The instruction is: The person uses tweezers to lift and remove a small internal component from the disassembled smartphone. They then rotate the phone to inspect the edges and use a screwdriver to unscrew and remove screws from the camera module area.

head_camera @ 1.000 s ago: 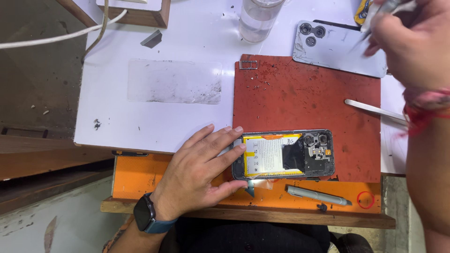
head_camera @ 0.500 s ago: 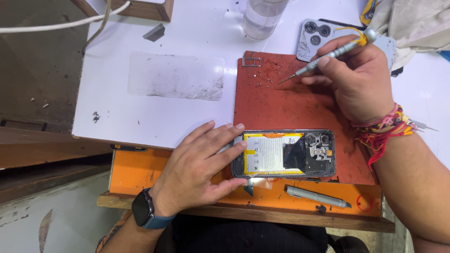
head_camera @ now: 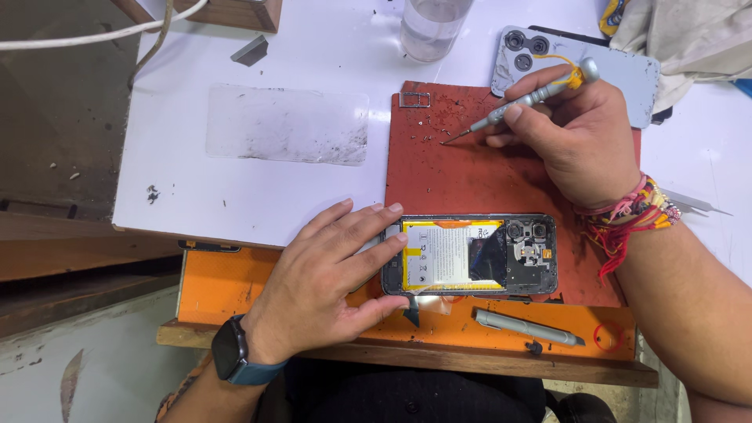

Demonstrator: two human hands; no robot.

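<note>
Opened phone (head_camera: 470,255) steadied, low in frame
Left hand (head_camera: 329,274) fingers spread, pressing its edge; right hand (head_camera: 580,133) pinching screwdriver (head_camera: 533,95); fragile, likely slippery

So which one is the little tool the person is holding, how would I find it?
Find the red mat in the middle of the white table. Over its top right part is the right hand, pinching a thin grey screwdriver with its tip down on the mat. Unlike the other grey tool lying on the orange board, this one is held.
</note>
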